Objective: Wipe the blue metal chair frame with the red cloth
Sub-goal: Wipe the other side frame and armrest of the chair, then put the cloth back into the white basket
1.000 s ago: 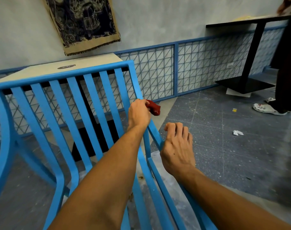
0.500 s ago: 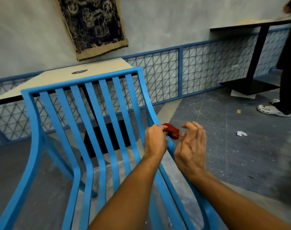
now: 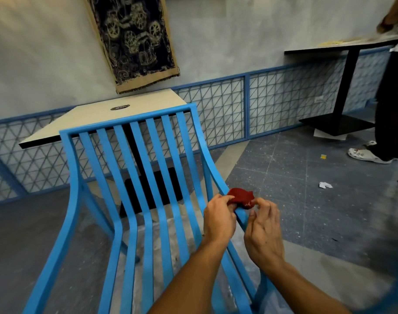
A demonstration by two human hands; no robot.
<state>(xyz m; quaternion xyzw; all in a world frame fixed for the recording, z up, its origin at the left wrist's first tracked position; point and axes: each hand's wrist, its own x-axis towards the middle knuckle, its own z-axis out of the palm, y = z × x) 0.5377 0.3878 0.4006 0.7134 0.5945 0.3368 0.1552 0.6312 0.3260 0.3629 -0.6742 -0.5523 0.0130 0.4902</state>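
- A blue slatted metal chair frame (image 3: 134, 177) fills the view from center to 7 o'clock, its right side rail sloping down toward 5 o'clock.
- A small bunched red cloth (image 3: 241, 197) sits on that right rail, just right of center.
- Both hands pinch the cloth: the left hand (image 3: 219, 219) grips its left edge, the right hand (image 3: 262, 232) its right edge with thumb and fingertips.
- The cloth looks soft, light and easily crumpled; wrapping it around the rail should suit. The frame looks rigid and smooth.
- A pale bench (image 3: 98, 120) stands behind the chair at 11 o'clock.
- At 3 o'clock, well apart, another person's white shoe (image 3: 365, 155); paper scrap (image 3: 324, 185) on the floor. Nothing blocks the rail.
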